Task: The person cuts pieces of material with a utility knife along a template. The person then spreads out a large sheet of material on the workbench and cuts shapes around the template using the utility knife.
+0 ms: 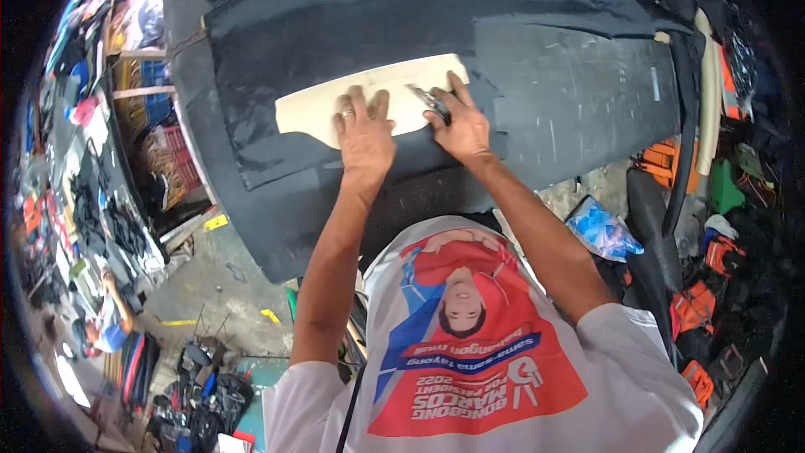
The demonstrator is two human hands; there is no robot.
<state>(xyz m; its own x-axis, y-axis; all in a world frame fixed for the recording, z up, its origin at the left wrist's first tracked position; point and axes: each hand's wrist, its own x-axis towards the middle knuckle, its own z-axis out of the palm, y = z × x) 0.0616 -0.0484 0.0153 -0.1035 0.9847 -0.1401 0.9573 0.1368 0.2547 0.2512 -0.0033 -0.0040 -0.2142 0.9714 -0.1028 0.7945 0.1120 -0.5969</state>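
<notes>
A cream-coloured flat template (314, 109) with curved edges lies on black fabric (277, 42) spread over the table. My left hand (366, 136) rests on the template's lower middle, fingers spread and pressing down. In my right hand (463, 127) is what looks like a cutter knife (430, 101), its narrow tip pointing up and left over the template. The fingers of that hand are closed round the knife, while one fingertip reaches the template's right end. Part of the knife's body is hidden by the hand.
The dark table (579, 92) carries a folded edge of black cloth along its far side. To the right stand a pale roll (709, 101), orange pieces (662, 161) and a blue plastic bag (604, 228). Crates (172, 155) sit at left; another person (109, 331) is at lower left.
</notes>
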